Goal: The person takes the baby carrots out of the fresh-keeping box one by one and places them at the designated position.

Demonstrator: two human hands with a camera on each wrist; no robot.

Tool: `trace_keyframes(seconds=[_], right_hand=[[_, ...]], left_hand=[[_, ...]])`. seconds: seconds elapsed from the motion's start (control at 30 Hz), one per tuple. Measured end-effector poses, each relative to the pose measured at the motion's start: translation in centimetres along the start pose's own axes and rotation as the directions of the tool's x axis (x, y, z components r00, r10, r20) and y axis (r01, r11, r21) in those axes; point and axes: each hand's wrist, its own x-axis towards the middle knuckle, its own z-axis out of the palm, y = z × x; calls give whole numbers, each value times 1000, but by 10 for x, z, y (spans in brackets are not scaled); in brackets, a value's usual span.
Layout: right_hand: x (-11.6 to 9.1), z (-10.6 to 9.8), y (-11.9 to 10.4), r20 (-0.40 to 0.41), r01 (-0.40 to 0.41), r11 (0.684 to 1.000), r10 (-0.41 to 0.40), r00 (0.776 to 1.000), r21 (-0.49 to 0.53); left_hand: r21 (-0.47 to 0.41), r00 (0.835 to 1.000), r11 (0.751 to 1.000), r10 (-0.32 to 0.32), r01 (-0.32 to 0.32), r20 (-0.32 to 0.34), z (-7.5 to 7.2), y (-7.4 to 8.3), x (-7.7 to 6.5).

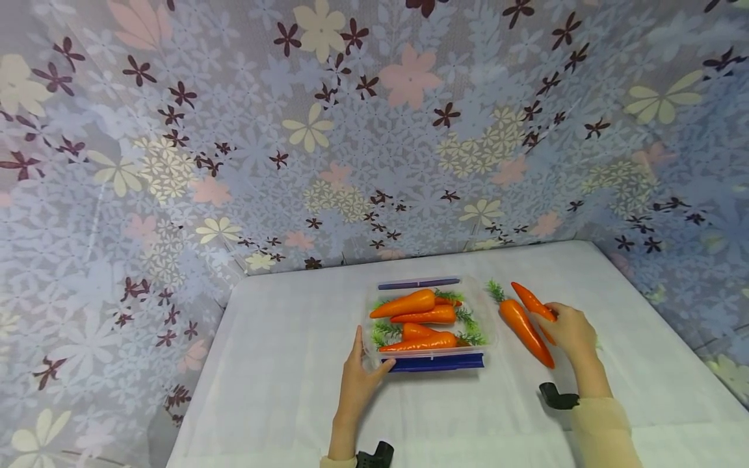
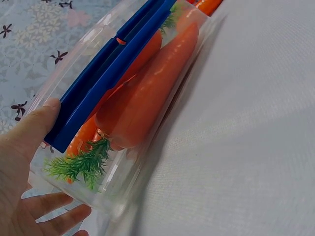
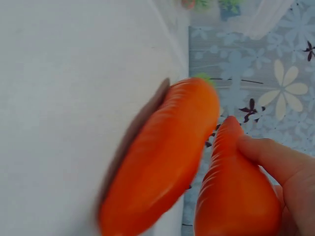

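A clear plastic box (image 1: 490, 328) with blue latches holds several orange carrots (image 1: 418, 342) with green feathery tops. My left hand (image 1: 355, 385) grips the box's near left corner. In the left wrist view the thumb (image 2: 42, 115) lies against the end of the blue latch (image 2: 106, 81), and the fingers reach round the box's side. To the right of the box, my right hand (image 1: 572, 330) pinches a carrot (image 1: 529, 298) between thumb and fingers, its tip pointing away. Close beside it, another carrot (image 1: 526, 333) with a green top lies on the table.
White cloth covers the table (image 1: 281, 364). A second blue latch (image 1: 418, 284) runs along the box's far side. Behind the table hangs flower-patterned fabric (image 1: 363, 162), which also rises at both sides. Each wrist wears a black camera mount (image 1: 557, 396).
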Motion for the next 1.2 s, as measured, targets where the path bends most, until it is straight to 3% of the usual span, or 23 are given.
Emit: trace_keyframes(seconds=[0.23,0.57,1.2], right_hand=[[-12,7,6,61,-21,1000,22,998,-13],[-15,12,16,35,-16,1000,17,999,-15],[-14,17,25,77,-8,1000,7,997,10]], left_hand=[[6,1000,1000,-4,4,7,-4,0,-5],[1,1000,1000,2,-2,10,-3,0,-5],[25,1000,1000,-2,2,5,-2,-3,-2]])
